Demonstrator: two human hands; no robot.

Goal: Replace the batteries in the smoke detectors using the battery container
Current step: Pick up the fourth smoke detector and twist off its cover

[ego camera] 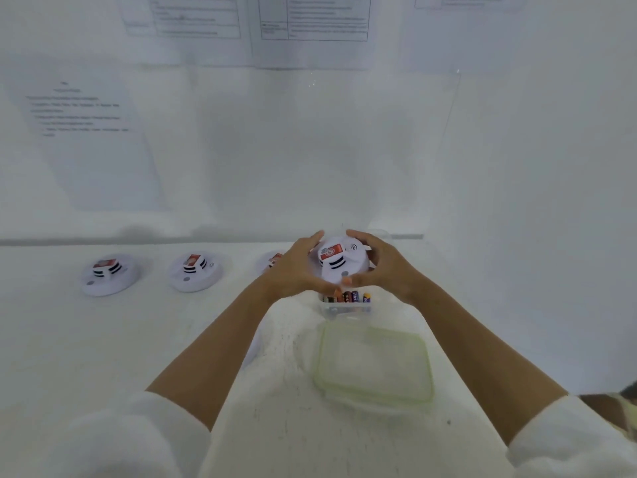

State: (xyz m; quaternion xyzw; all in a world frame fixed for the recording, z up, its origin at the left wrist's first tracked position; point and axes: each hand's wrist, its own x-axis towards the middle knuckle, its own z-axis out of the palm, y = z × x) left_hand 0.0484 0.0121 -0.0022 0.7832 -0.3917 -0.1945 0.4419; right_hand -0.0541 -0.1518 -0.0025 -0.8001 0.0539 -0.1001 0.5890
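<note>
Four smoke detectors are showing in all. Three are lying in a row on the white tabletop (103,339) to the left: the outer detector (109,274), the middle detector (194,270) apart from it, and a third detector (274,260) peeking out from behind the left hand (296,270), mostly hidden. Just beneath the hands, the clear battery container (346,307) is standing open, with a row of batteries (348,297) showing side by side inside. Its green-edged lid (374,363) is lying flat just beside it on the near side, between the forearms and closer to the right one.

Both hands are gripping the held detector (339,262) above the container, its red label facing up. The left hand is curling round the left rim and the right hand (382,267) round the right rim. Fingertips are arching over the top, and the thumbs are nearly meeting at the lower edge, just above the batteries. The forearms are reaching forward from white sleeves (144,436) and converging.

Close behind the held detector the back wall (310,150) is rising, carrying printed sheets (79,132) too blurred to read. Another wall is closing in on the right. The widest stretch of tabletop is lying at the near left, in front of the row.
</note>
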